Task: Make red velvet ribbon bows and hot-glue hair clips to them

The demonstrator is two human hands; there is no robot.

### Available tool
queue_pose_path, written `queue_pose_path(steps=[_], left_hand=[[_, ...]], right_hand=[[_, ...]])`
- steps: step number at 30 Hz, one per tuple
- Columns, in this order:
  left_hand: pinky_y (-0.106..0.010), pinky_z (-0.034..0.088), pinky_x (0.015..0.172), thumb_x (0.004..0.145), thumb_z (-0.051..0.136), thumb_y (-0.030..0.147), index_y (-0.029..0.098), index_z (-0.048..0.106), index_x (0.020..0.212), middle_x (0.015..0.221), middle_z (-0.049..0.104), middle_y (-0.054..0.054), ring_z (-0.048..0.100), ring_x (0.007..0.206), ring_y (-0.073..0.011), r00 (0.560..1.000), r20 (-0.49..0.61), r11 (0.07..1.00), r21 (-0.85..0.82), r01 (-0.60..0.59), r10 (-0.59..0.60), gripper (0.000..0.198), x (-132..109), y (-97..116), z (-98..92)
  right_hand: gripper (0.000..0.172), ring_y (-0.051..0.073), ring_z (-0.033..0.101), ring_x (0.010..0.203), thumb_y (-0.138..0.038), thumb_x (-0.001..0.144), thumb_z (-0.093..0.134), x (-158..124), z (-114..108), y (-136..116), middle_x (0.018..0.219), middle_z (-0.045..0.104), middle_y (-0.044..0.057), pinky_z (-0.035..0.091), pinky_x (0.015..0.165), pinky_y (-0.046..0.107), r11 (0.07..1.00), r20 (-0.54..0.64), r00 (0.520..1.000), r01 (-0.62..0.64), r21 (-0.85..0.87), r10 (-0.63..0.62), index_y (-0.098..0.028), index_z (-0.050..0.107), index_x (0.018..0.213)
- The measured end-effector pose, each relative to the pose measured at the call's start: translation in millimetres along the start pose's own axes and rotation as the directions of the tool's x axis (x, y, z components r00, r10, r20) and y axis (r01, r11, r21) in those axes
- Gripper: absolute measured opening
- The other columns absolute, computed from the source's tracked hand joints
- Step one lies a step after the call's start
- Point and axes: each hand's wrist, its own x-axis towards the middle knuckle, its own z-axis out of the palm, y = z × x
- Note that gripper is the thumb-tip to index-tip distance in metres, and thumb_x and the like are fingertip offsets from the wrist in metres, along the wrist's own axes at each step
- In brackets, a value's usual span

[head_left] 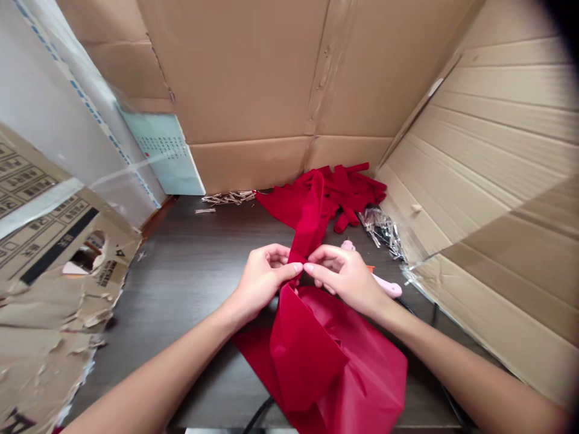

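Our left hand (265, 283) and right hand (344, 278) both pinch the narrow strap (306, 226) of a red fabric bag (316, 361), with red scraps (353, 193) beyond.

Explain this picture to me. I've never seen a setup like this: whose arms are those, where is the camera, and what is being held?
There is no machine here. These are a person's own bare arms, filmed by a camera worn on their head, looking forward and down. Their left hand and right hand both pinch a narrow, gathered stretch of red fabric, whose wider part spreads toward the person over a dark wood-grain table. Farther back lie a heap of red fabric strips, a bunch of silvery strips and a pink object. Cardboard sheets stand around the table.
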Motion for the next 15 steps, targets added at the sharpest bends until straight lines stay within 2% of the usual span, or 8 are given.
queue_pose_path(steps=[2,5,9,12,15], left_hand=[[-0.026,0.05,0.062,0.062,0.086,0.033,0.012,0.064,0.082,0.068,0.067,-0.002,0.061,0.059,-0.0131,0.999,0.041,1.0,-0.019,0.014,-0.013,0.036,-0.8,0.1,0.4],[-0.027,0.051,0.066,0.06,0.088,0.032,0.011,0.067,0.085,0.075,0.069,-0.004,0.062,0.066,-0.0141,0.998,0.059,1.0,0.026,0.001,-0.003,0.038,-0.5,-0.3,0.9],[-0.026,0.05,0.073,0.054,0.092,0.025,0.012,0.069,0.083,0.082,0.071,-0.005,0.063,0.076,-0.0153,0.998,0.042,0.992,0.12,-0.043,0.038,0.039,-2.3,5.0,1.8],[-0.024,0.05,0.072,0.057,0.091,0.026,0.012,0.071,0.086,0.083,0.072,-0.005,0.064,0.076,-0.0145,0.994,0.106,0.999,0.043,0.012,-0.017,0.037,-5.2,9.6,1.6],[-0.025,0.05,0.073,0.062,0.089,0.029,0.011,0.073,0.088,0.083,0.073,-0.006,0.065,0.076,-0.0142,0.983,0.163,0.995,-0.039,0.089,-0.082,0.035,-7.8,11.0,1.5]], right_hand=[[0.033,0.01,0.048,0.042,-0.047,0.079,0.07,-1.6,1.5,-0.5,0.056,0.061,-0.001,0.036,0.041,0.022,0.978,0.049,0.994,-0.105,0.18,0.097,-0.016,0.059,0.081],[0.037,0.008,0.047,0.039,-0.049,0.075,0.074,-3.5,1.4,-2.6,0.055,0.061,0.0,0.035,0.041,0.021,0.933,0.093,0.987,-0.154,0.326,0.131,-0.015,0.059,0.077],[0.03,0.008,0.047,0.04,-0.042,0.077,0.071,-5.9,0.5,-5.4,0.052,0.06,-0.002,0.035,0.041,0.02,0.931,0.036,0.995,-0.1,0.351,0.094,-0.015,0.06,0.076],[0.022,0.007,0.048,0.042,-0.036,0.08,0.068,-7.5,1.1,-6.8,0.054,0.059,-0.002,0.034,0.04,0.019,0.94,-0.006,0.998,-0.059,0.336,0.065,-0.016,0.06,0.075],[0.022,0.007,0.049,0.044,-0.035,0.082,0.066,-8.2,3.7,-5.8,0.056,0.059,-0.002,0.034,0.041,0.019,0.932,-0.001,0.996,-0.085,0.353,0.092,-0.016,0.058,0.073]])
